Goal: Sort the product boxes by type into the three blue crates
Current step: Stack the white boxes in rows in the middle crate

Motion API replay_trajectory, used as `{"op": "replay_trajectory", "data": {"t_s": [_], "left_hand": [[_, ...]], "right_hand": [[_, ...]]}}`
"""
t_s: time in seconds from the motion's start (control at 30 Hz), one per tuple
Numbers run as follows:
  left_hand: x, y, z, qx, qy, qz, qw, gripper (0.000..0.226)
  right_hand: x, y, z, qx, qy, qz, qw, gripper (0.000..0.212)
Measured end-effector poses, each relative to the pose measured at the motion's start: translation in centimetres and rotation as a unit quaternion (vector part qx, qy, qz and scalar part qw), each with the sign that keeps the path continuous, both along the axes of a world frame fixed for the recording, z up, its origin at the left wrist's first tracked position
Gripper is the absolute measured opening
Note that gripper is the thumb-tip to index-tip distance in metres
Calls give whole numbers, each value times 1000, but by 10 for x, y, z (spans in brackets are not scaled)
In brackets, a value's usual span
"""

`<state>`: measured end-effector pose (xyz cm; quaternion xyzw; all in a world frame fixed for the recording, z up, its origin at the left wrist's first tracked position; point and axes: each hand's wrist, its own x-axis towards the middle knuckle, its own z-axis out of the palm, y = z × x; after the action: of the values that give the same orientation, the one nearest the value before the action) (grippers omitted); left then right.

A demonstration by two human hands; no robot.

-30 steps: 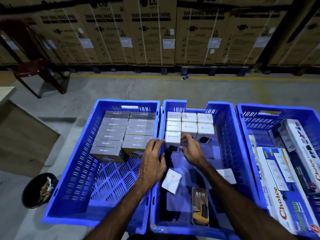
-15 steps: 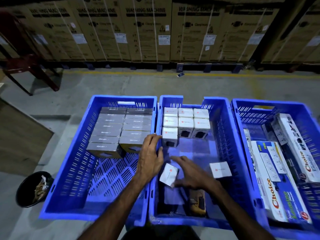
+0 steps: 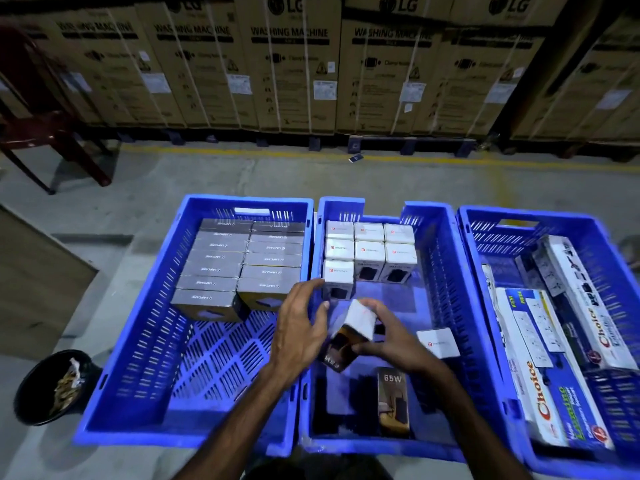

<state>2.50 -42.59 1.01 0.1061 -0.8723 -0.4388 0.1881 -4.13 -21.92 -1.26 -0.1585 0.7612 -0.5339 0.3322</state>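
Below the hands: 65W box (image 3: 393, 403) lying flat in middle crate (image 3: 446, 258). Right hand (image 3: 391, 341) grips a tilted white-topped box (image 3: 353, 332), blurred; left hand (image 3: 298, 332), fingers spread, seemingly touching it. Beyond: white boxes (image 3: 369, 251) standing in rows. Left of hands: grey boxes (image 3: 239, 261).

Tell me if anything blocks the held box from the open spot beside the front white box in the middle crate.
Nothing visible does. The right hand holds the box tilted just in front of the front white box; the crate floor beside it is bare.
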Motion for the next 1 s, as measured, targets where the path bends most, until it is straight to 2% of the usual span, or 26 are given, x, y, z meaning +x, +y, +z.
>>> {"op": "replay_trajectory", "data": {"t_s": [0.07, 0.13, 0.2, 0.23, 0.27, 0.33, 0.37, 0.4, 0.47, 0.6, 0.67, 0.77, 0.83, 0.93, 1.0], "left_hand": [[0, 2, 8, 78, -6, 3, 997, 37], [-2, 2, 17, 156, -37, -9, 987, 39], [-5, 3, 25, 251, -94, -48, 962, 42], [-6, 3, 27, 322, -126, -77, 935, 43], [-5, 2, 29, 406, -162, -106, 893, 46], [0, 3, 32, 544, -222, -165, 792, 53], [3, 4, 33, 572, -237, -187, 762, 56], [6, 5, 33, 577, -241, -197, 755, 58], [9, 8, 33, 560, -226, -183, 776, 61], [4, 6, 42, 423, -183, -117, 880, 54], [1, 1, 47, 352, -170, -117, 913, 47], [-5, -4, 54, 299, -181, -116, 930, 36], [-7, -4, 59, 321, -200, -117, 918, 42], [-6, -4, 65, 397, -193, -142, 886, 45], [-5, -5, 69, 353, -176, -163, 905, 51]], "right_hand": [[-11, 9, 21, -103, -84, -10, 991, 84], [-19, 16, 40, -192, -167, -12, 967, 83], [-25, 23, 55, -259, -231, -7, 938, 82], [-27, 26, 60, -286, -251, 0, 925, 82], [-29, 28, 63, -307, -266, 6, 914, 81], [-30, 30, 64, -334, -284, 14, 899, 80], [-29, 29, 64, -342, -286, 14, 895, 83], [-28, 29, 62, -345, -286, 9, 894, 86], [-24, 27, 58, -349, -281, -10, 894, 87], [-20, 22, 61, -279, -221, -83, 931, 93], [-18, 18, 63, -196, -150, -118, 962, 82], [-14, 11, 63, -99, -97, -103, 985, 59], [-11, 7, 63, -105, -143, -128, 976, 43], [-10, 2, 59, -143, -287, -203, 925, 35], [-9, 0, 49, -172, -389, -201, 883, 41]]}}
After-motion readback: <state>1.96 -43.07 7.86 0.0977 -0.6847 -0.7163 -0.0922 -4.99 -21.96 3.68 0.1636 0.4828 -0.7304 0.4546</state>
